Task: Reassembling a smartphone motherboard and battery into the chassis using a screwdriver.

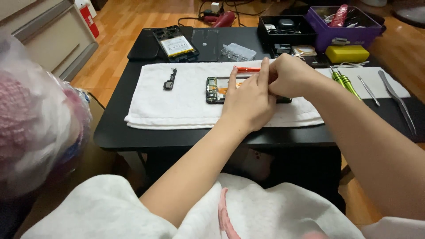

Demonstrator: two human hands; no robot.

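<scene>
The right hand [292, 77] is closing its fingers around the orange-handled screwdriver [247, 69], holding it nearly level over the opened phone [218, 90]; the left hand [248, 104] is lying across the phone's middle, pressing it down with index finger raised toward the tool's shaft, gripping nothing itself. Both forearms are reaching forward from the lap, the left crossing in from lower left, the right bending in from the right edge, wrists meeting above the phone; the tool's tip is hidden behind the hands. The phone is lying flat on the white towel [177, 108], near its centre; doing this well likely means keeping the phone pinned steadily, seating the tip squarely, and turning gently so nothing slips. Left of the phone a small black part [169, 81] is resting on the towel; behind the phone another opened phone [176, 44] and a clear plastic case [238, 52] are sitting on the black table [110, 128]; right of the phone green-handled screwdrivers [345, 82] and metal tweezers [396, 99] are lying, with a purple box [347, 31] behind them.
</scene>
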